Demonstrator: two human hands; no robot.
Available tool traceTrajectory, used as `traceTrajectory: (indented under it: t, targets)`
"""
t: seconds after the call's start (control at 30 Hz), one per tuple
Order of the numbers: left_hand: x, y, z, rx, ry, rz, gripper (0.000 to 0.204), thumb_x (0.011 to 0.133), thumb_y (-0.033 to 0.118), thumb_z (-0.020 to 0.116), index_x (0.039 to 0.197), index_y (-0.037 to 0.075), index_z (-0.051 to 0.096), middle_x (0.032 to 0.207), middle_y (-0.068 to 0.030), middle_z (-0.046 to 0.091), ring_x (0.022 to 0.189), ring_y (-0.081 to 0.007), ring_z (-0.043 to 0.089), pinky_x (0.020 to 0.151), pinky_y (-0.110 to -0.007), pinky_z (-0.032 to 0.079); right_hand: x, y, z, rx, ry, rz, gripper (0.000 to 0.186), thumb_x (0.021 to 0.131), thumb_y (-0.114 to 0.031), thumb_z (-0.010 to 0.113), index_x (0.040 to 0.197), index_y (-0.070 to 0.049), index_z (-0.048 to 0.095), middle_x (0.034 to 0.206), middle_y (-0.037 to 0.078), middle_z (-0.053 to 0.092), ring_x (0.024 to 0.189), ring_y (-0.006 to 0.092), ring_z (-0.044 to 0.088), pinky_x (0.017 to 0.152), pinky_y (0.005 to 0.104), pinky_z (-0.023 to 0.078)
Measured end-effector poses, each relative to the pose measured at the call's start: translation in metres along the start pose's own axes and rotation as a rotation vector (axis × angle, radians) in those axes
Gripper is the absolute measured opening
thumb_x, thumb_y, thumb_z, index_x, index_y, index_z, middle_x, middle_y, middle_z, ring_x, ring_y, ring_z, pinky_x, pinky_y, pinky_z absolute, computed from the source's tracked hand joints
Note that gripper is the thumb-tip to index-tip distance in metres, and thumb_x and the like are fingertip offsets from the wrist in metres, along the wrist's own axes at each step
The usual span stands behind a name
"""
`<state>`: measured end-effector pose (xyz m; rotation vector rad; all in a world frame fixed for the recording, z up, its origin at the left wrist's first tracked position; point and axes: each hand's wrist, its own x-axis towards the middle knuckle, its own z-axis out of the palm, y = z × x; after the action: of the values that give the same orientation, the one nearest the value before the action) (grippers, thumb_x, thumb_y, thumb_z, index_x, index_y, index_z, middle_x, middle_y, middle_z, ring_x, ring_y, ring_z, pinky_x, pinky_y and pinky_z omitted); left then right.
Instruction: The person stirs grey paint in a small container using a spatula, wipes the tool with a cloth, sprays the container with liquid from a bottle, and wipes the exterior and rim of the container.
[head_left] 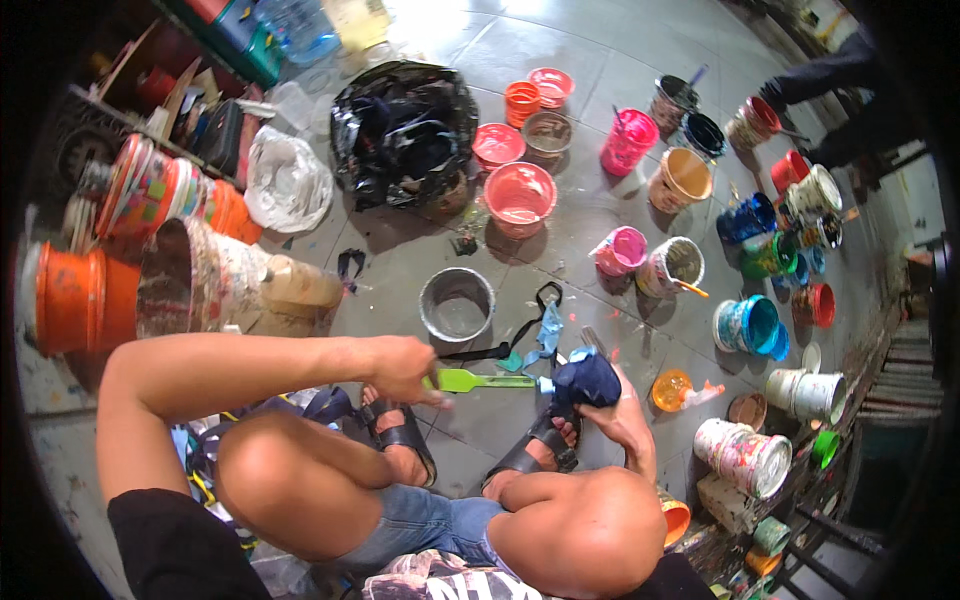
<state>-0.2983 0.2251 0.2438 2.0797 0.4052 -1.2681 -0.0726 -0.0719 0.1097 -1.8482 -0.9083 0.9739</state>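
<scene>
My left hand point(405, 370) is closed on one end of a lime-green flat tool point(485, 382), held level above the floor between my feet. Its kind is not clear. The tool's other end reaches a pale blue-white tip beside a bunched dark blue cloth point(588, 378). That cloth is gripped in my right hand point(622, 410), and a grey strip sticks up behind it. Just beyond the tool stands a grey-coated round bucket point(457, 306). A black strap point(535, 320) and light blue cloth scraps point(548, 330) lie to the right of the bucket.
Pink and red paint pots point(520, 198) stand ahead, beside a black bag-lined container point(400, 135). Many-coloured paint tubs point(750, 325) line the right side. Stained and orange buckets point(90, 300) lie at the left. Another person's dark-clothed limbs point(835, 85) show at the upper right.
</scene>
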Motion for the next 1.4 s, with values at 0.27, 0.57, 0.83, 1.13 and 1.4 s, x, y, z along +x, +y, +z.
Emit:
traceTrajectory:
  t: [0.27, 0.57, 0.83, 1.13, 1.4]
  targets:
    - [0.095, -0.112, 0.136, -0.625, 0.691, -0.268, 0.083, 0.077, 0.051, 0.079, 0.140, 0.003, 0.051, 0.115, -0.0190, 0.069, 0.114, -0.0339, 0.065, 0.098, -0.044, 0.051, 0.125, -0.085, 0.021, -0.177, -0.192, -0.154, 0.083, 0.075, 0.001, 0.063, 0.150, -0.004, 0.029, 0.138, 0.029, 0.051, 0.133, 0.0421, 0.050, 0.114, 0.0455, 0.038]
    - [0.203, -0.113, 0.142, -0.450, 1.531, -0.008, 0.116, 0.058, 0.051, 0.093, 0.144, -0.003, 0.036, 0.137, -0.0227, 0.048, 0.129, -0.0413, 0.046, 0.111, -0.048, 0.037, 0.175, -0.170, 0.042, -0.935, -0.293, -0.316, 0.057, 0.075, -0.002, 0.066, 0.130, -0.009, 0.052, 0.126, 0.018, 0.053, 0.113, 0.0436, 0.059, 0.098, 0.0484, 0.049]
    - [0.200, -0.101, 0.091, -0.720, 1.525, 0.464, 0.104, 0.055, 0.049, 0.094, 0.138, 0.006, 0.050, 0.132, -0.0157, 0.059, 0.124, -0.0353, 0.055, 0.106, -0.046, 0.042, 0.239, -0.177, 0.120, -1.244, -0.548, -0.625, 0.068, 0.063, -0.005, 0.075, 0.128, -0.015, 0.055, 0.119, 0.014, 0.055, 0.110, 0.0335, 0.059, 0.091, 0.0454, 0.048]
    - [0.221, -0.105, 0.109, -0.707, 1.355, 0.363, 0.106, 0.060, 0.054, 0.090, 0.144, 0.008, 0.044, 0.142, -0.0173, 0.054, 0.133, -0.0350, 0.051, 0.114, -0.046, 0.036, 0.233, -0.142, 0.168, -1.160, -0.645, -0.760, 0.041, 0.092, -0.029, 0.063, 0.130, -0.018, 0.058, 0.121, 0.014, 0.058, 0.099, 0.0389, 0.065, 0.079, 0.0471, 0.057]
    - [0.232, -0.117, 0.114, -0.298, 1.220, 0.322, 0.112, 0.064, 0.061, 0.085, 0.151, 0.009, 0.037, 0.146, -0.0140, 0.051, 0.138, -0.0344, 0.047, 0.119, -0.062, 0.018, 0.207, -0.122, 0.146, -0.993, -0.474, -0.466, 0.054, 0.089, -0.015, 0.060, 0.142, -0.020, 0.053, 0.122, 0.018, 0.061, 0.103, 0.0387, 0.067, 0.088, 0.0487, 0.055]
